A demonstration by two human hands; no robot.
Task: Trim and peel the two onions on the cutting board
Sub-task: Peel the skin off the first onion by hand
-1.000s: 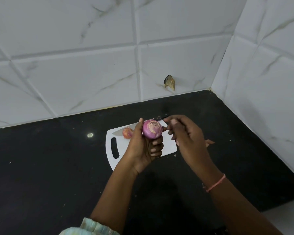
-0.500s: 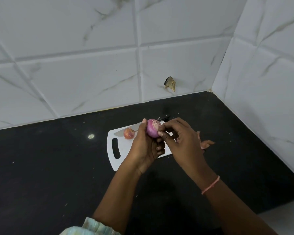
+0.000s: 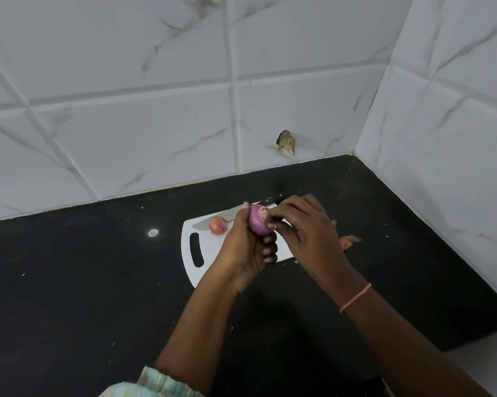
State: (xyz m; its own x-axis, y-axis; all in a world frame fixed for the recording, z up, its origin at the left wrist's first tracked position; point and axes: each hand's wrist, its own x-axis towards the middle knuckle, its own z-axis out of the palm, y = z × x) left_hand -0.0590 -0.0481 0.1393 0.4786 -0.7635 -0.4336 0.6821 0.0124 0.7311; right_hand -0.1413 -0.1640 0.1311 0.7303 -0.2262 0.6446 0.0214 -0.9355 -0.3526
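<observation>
My left hand point(image 3: 246, 247) grips a purple, mostly peeled onion point(image 3: 258, 224) above the white cutting board point(image 3: 205, 262). My right hand point(image 3: 307, 230) has its fingertips on the onion's top end, pinching at its skin. A second onion point(image 3: 218, 224), still in orange skin, lies on the board's far left part. A knife point(image 3: 233, 214) with a black handle rests along the board's far edge, partly hidden behind my hands.
The board lies on a black counter point(image 3: 98, 282) in a corner of white tiled walls point(image 3: 155, 110). Loose onion skins point(image 3: 349, 240) lie on the counter right of the board. A chipped spot point(image 3: 286, 141) marks the back wall.
My right hand has moved in from beside the onion onto its top end. The onion has turned in my left hand, its cut face now pointing away and up.
</observation>
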